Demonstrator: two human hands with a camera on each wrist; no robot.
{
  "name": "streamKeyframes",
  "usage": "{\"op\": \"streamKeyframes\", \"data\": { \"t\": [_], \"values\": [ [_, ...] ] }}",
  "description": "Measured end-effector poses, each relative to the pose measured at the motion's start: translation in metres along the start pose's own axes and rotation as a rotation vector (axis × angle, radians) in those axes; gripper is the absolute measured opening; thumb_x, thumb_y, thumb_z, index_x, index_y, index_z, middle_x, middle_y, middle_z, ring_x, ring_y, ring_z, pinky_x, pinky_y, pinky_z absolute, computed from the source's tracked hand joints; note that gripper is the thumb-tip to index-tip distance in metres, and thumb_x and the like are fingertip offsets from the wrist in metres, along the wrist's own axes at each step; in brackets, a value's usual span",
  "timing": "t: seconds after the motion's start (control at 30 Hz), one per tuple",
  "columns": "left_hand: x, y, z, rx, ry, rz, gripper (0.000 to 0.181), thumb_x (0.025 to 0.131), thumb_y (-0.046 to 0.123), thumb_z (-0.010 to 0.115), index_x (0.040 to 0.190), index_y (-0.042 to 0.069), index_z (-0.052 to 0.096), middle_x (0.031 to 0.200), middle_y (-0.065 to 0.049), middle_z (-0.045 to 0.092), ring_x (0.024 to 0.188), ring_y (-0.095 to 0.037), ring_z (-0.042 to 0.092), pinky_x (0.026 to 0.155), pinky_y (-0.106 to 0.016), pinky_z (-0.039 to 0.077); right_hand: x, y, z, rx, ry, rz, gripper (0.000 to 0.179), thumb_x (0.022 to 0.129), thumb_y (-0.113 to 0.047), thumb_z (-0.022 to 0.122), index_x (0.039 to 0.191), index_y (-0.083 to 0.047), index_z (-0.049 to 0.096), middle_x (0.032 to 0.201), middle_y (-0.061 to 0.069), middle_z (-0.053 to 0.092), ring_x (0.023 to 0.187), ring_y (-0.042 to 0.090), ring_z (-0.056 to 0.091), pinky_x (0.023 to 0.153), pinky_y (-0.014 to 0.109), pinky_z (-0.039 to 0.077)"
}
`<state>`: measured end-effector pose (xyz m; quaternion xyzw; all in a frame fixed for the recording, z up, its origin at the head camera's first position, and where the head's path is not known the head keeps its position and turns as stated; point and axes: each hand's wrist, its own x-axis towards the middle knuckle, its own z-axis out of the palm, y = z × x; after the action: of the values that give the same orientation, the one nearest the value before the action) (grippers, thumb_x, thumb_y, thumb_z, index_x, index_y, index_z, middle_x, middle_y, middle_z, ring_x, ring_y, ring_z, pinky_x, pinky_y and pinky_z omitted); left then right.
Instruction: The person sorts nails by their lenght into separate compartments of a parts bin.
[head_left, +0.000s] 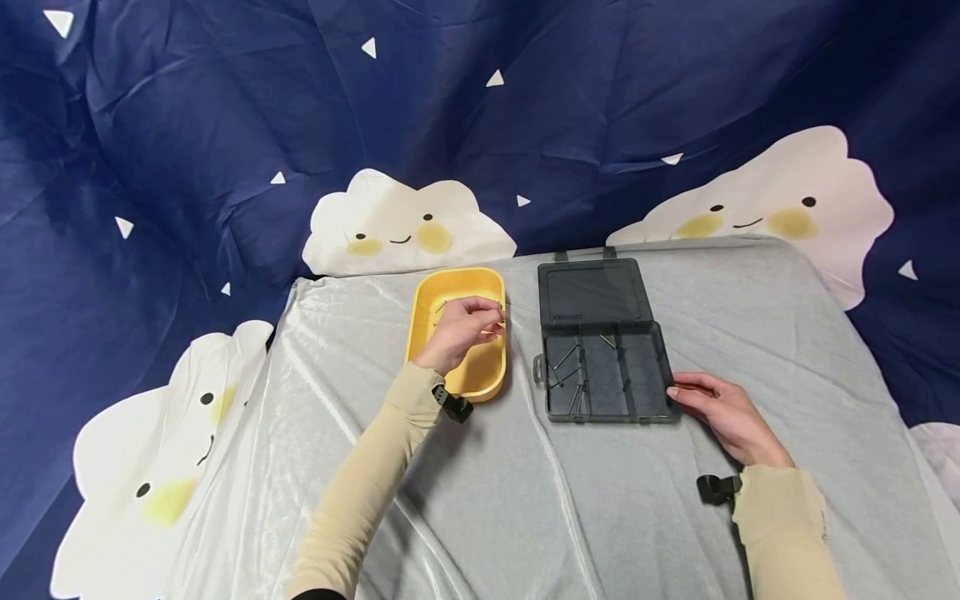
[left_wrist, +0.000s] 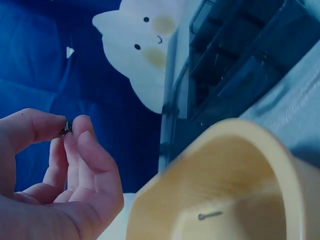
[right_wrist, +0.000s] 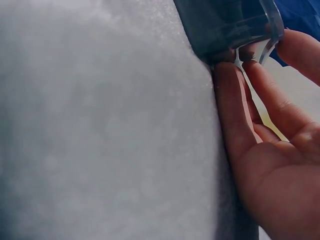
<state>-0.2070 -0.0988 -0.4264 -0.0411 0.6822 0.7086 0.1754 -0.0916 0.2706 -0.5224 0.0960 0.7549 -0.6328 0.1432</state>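
Adds up to two hands [head_left: 461, 331] [head_left: 727, 417], two wrist cameras [head_left: 454, 406] [head_left: 717, 489], one tub [head_left: 480, 371] and one box [head_left: 596, 292] with three compartments [head_left: 643, 367]. Also includes several screws [left_wrist: 210, 216], too small to count exactly, plus three clouds [head_left: 408, 221] and part of a fourth.

head: bright | worktop [head_left: 495, 508] palest at left edge | soft shadow beside left sleeve [head_left: 360, 492] | left wrist: bluish | right wrist: worktop blurred

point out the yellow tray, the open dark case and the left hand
Yellow tray [head_left: 477, 371], head view: bare floor toward its near end.
Dark case [head_left: 606, 382], head view: floor of its middle compartment.
Left hand [head_left: 457, 333], head view: middle of the hand.
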Motion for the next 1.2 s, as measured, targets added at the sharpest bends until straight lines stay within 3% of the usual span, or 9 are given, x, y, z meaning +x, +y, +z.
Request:
{"op": "streamKeyframes", "data": {
  "t": [0.3, 0.57, 0.87, 1.07, 1.2],
  "values": [
    [0.0, -0.002, 0.013, -0.04, -0.051, -0.011, 0.005, 0.087, -0.002, 0.064, 0.091, -0.001, 0.061, 0.079, -0.002, 0.066, 0.063, -0.011, 0.061, 0.059, -0.021, 0.051, 0.0, -0.002, 0.001, -0.02, -0.004, 0.003, 0.066, 0.09, -0.035, 0.068, 0.138, 0.004, 0.045, 0.1, -0.027, 0.058, 0.092, -0.013, 0.057, 0.079, 0.011, 0.05],
    [-0.001, -0.006, 0.03, 0.026, -0.095, -0.025, 0.005, 0.087, 0.003, 0.065, 0.09, 0.0, 0.063, 0.078, 0.001, 0.066, 0.063, -0.009, 0.062, 0.056, -0.019, 0.05, -0.001, 0.0, 0.001, -0.014, 0.01, -0.012, 0.063, 0.09, -0.033, 0.068, 0.135, 0.006, 0.048, 0.097, -0.027, 0.06, 0.091, -0.012, 0.058, 0.078, 0.011, 0.05],
    [-0.001, -0.008, 0.05, 0.06, -0.125, -0.031, 0.005, 0.088, 0.002, 0.064, 0.093, 0.002, 0.065, 0.092, -0.01, 0.069, 0.065, -0.011, 0.061, 0.057, -0.019, 0.051, -0.001, 0.0, 0.001, -0.037, 0.003, -0.003, 0.066, 0.09, -0.036, 0.067, 0.137, 0.005, 0.046, 0.099, -0.028, 0.059, 0.092, -0.013, 0.057, 0.079, 0.012, 0.05],
    [-0.001, -0.01, 0.062, 0.061, -0.15, -0.039, 0.008, 0.087, 0.004, 0.065, 0.095, 0.002, 0.066, 0.08, 0.003, 0.067, 0.065, -0.012, 0.06, 0.058, -0.019, 0.05, -0.001, 0.001, 0.0, -0.042, -0.002, -0.003, 0.067, 0.09, -0.037, 0.067, 0.138, 0.005, 0.045, 0.101, -0.029, 0.057, 0.093, -0.014, 0.056, 0.079, 0.011, 0.05],
    [-0.001, -0.012, 0.07, 0.067, -0.157, -0.041, 0.011, 0.088, 0.004, 0.064, 0.098, -0.001, 0.066, 0.078, 0.005, 0.066, 0.063, -0.011, 0.06, 0.057, -0.019, 0.05, -0.001, 0.0, 0.0, -0.055, -0.004, -0.002, 0.068, 0.09, -0.038, 0.066, 0.139, 0.004, 0.045, 0.102, -0.03, 0.056, 0.094, -0.015, 0.055, 0.08, 0.011, 0.049]
  ]
}}
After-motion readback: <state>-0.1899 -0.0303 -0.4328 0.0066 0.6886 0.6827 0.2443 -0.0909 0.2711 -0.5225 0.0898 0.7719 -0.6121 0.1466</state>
